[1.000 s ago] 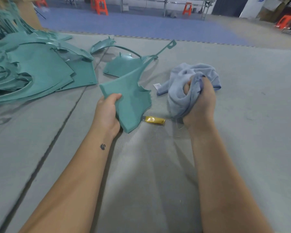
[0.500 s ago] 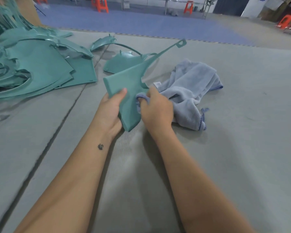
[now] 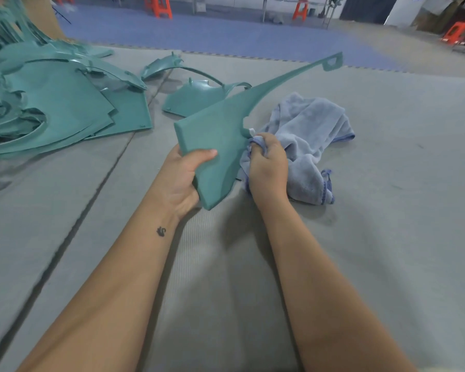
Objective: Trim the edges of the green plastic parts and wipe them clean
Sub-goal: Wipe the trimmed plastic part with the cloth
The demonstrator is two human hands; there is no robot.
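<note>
A heap of green moulded plastic panels (image 3: 54, 108) is seen well left of the fingers. The left hand (image 3: 181, 181) is clamped on the wide end of a green plastic part with a long thin tail (image 3: 215, 135), thumb on top. It is judged light, stiff, smooth; the wide end suits gripping. The right hand (image 3: 267, 167) is curled round a crumpled pale-blue cloth (image 3: 306, 146), pressed against the part's edge.

Bare grey mat (image 3: 387, 237) near and right of both forearms: open passage. Left side blocked by pile of green parts (image 3: 51, 108). Ahead, two loose green pieces (image 3: 196, 99) lie on the mat. Bunched blue cloth (image 3: 309, 146) fills ground just right of right hand (image 3: 267, 167).
</note>
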